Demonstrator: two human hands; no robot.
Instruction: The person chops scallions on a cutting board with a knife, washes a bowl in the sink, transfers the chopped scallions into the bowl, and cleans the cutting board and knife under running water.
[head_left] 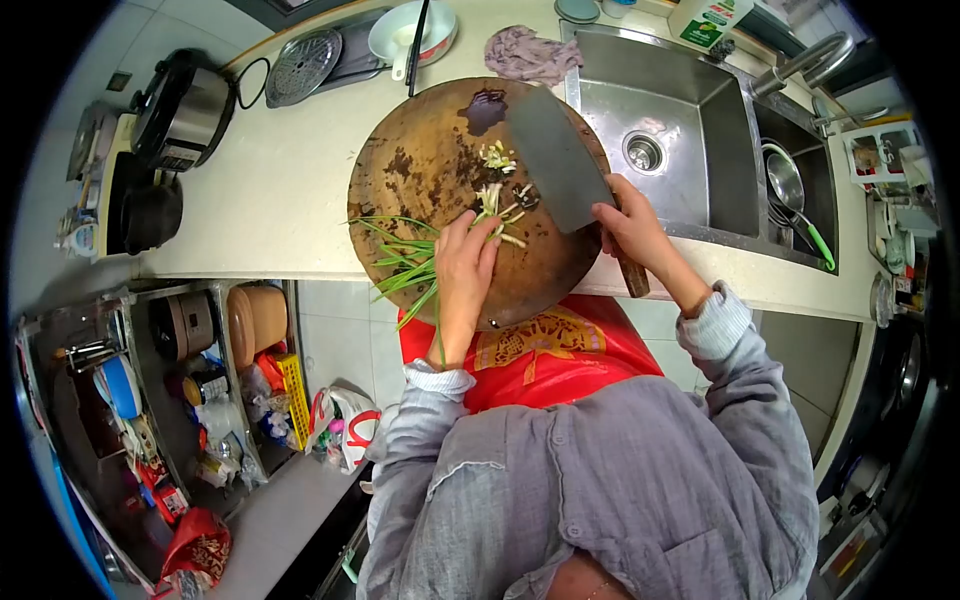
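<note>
A round wooden chopping board (420, 150) lies on the counter. My left hand (465, 262) is closed over a bunch of green onions (405, 262), pressing it on the board. The green leaves spread out to the left, and the white ends stick out to the right past my fingers. My right hand (632, 228) grips the wooden handle of a cleaver (560, 160). Its broad grey blade is over the right part of the board, to the right of the onion ends. Small chopped pieces (497, 156) lie on the board above my left hand.
A steel sink (650, 90) with a faucet (810, 62) is at the right. Behind the board are a bowl (437, 35) with chopsticks and a crumpled cloth (530, 54). A cooker (185, 110) stands at the left. Open shelves (215, 400) are at the lower left.
</note>
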